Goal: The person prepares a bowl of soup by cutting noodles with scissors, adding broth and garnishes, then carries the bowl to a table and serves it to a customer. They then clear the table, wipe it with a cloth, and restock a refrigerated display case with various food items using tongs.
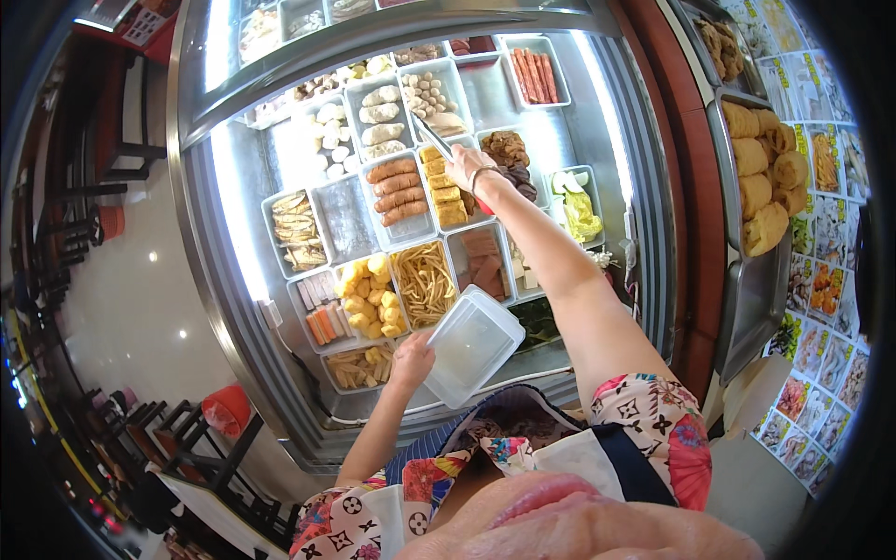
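My left hand (411, 359) grips the edge of a translucent plastic tub (474, 347), tilted over the near side of a display case. Nothing shows inside the tub. Stretched far into the case, my right hand (464, 168) is closed around slim metal tongs (433, 139). Their tips point up and left, toward the trays of small white balls (427, 91) and pale rolls (381, 117). Just below that hand lies a tray of yellow blocks (446, 191). Brown rolls (399, 194) sit to its left. French fries (422, 278) and yellow puffs (371, 294) lie nearer the tub.
A metal frame (364, 49) crosses the case's far part, and bright light strips (238, 215) run along its sides. Red sausages (534, 77) lie at the back right. Outside the case, a metal tray of yellow rolls (767, 177) stands at right; a red bin (227, 409) stands at left.
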{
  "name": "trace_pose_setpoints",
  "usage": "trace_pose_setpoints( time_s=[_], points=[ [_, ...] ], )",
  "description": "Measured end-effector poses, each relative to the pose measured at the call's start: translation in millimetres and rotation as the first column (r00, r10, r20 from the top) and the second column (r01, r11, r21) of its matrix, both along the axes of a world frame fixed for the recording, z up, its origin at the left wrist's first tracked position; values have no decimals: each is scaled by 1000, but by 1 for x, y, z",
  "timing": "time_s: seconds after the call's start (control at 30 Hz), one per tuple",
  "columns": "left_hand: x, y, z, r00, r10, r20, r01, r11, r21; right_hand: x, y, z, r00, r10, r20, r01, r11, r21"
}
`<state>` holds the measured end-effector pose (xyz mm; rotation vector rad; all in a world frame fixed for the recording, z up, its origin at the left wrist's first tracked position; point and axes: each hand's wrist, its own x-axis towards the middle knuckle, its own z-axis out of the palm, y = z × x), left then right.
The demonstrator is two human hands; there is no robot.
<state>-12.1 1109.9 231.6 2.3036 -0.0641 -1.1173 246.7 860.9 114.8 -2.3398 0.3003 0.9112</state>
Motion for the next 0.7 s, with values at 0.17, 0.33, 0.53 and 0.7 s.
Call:
trace_pose_setpoints(
  time_s=[0.17, 0.33, 0.53, 0.7],
  points=[
    [-7, -2, -6, 1000, 11, 4, -11, 1000, -12, -7, -51, 38, 987, -161, -12, 161, 987, 18],
    [-4, 3, -10, 999, 4, 38, -4, 1000, -3, 1, -142, -55, 855, -375, 359, 444, 887, -131],
    [-8, -10, -8, 1000, 25, -3, -25, 1000, -15, 10, -177, -22, 991, -96, 95, 121, 942, -314],
    [-17, -17, -26, 1000, 21, -11, -21, 1000, -10, -10, -174, -13, 997, -11, 80, 28, 976, -214]
  ],
)
